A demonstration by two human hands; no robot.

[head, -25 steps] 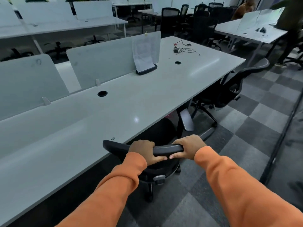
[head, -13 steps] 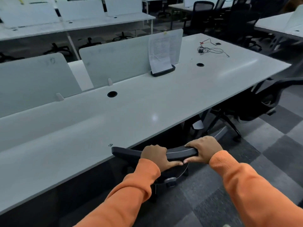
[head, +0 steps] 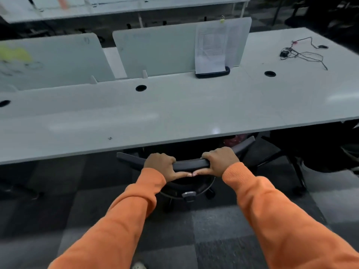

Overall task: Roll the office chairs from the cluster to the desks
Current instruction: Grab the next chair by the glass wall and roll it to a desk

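Orange sleeves [head: 120,220] come up from the bottom edge to both hands. Left hand [head: 162,166] and right hand [head: 220,162] each grip the top rail of the office chair [head: 189,164]. Fingers curl over the far side, thumbs lie along the near side, and the thumb tips touch at centre. Chair base and casters sit on grey checkered carpet floor [head: 213,220]. The backrest is just short of the counter [head: 174,117] near edge; the seat is under the counter, hidden. A second dark chair [head: 310,150] at right is also partly under the counter, too blurred for detail.

On the counter:
- round cable hole [head: 141,87], mid-depth
- black holder [head: 212,72] against the divider panel [head: 165,51], with a paper sheet [head: 210,49] standing in it, clipped at the top
- loose cable tangle [head: 305,53] on the far right

Another divider [head: 58,59] stands to the left, with a yellow smear on it, blurred. Behind that is another row of white desks [head: 136,8].
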